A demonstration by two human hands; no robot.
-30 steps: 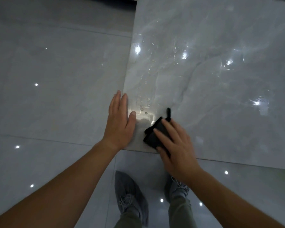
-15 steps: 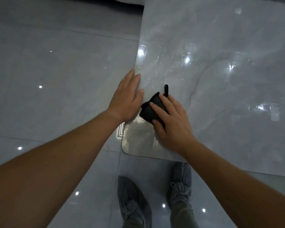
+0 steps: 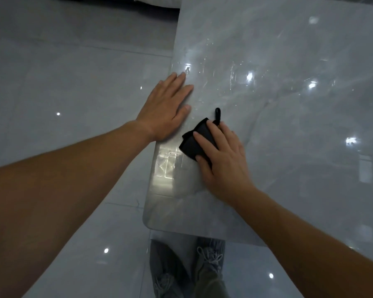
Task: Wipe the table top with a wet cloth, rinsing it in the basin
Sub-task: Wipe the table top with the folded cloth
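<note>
left hand (image 3: 166, 108): fingers flat on table top (image 3: 289, 130) edge | right hand (image 3: 223, 162): fingers straight, pressing black cloth (image 3: 194, 143)

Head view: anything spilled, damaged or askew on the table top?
Nothing stands out. The right hand presses the black cloth on the table top; the left hand lies flat at its edge. Wet streaks fit wiping.

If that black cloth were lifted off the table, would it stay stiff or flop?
Probably floppy: the black cloth lies folded in soft layers under the right hand. It likely slides easily, since the table top looks glossy and wet. Its small loop would probably dangle.
</note>
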